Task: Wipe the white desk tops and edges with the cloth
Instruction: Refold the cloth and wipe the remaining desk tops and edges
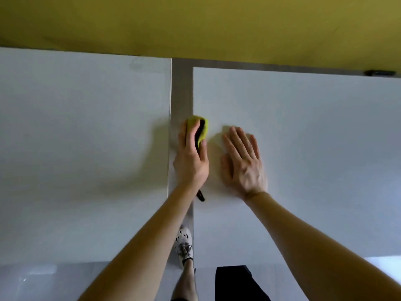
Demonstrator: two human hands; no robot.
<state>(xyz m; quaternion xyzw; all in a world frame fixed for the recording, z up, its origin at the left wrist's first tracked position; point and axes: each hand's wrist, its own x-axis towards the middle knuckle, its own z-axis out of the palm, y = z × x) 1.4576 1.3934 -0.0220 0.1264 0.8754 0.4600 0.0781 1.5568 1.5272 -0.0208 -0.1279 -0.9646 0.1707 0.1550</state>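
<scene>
Two white desks stand side by side, the left desk (86, 137) and the right desk (303, 137), with a narrow gap between them. My left hand (192, 157) grips a yellow-green cloth (202, 127) with a dark side, wrapped over the left edge of the right desk, fingers down in the gap and thumb on top. A dark corner of the cloth hangs out below my wrist. My right hand (243, 161) lies flat on the right desk top, fingers straight and spread, just right of the cloth.
A yellow wall (195, 25) runs behind both desks. A small dark object (379, 73) sits at the far right back edge. Through the gap I see grey floor and my foot in a white shoe (184, 242).
</scene>
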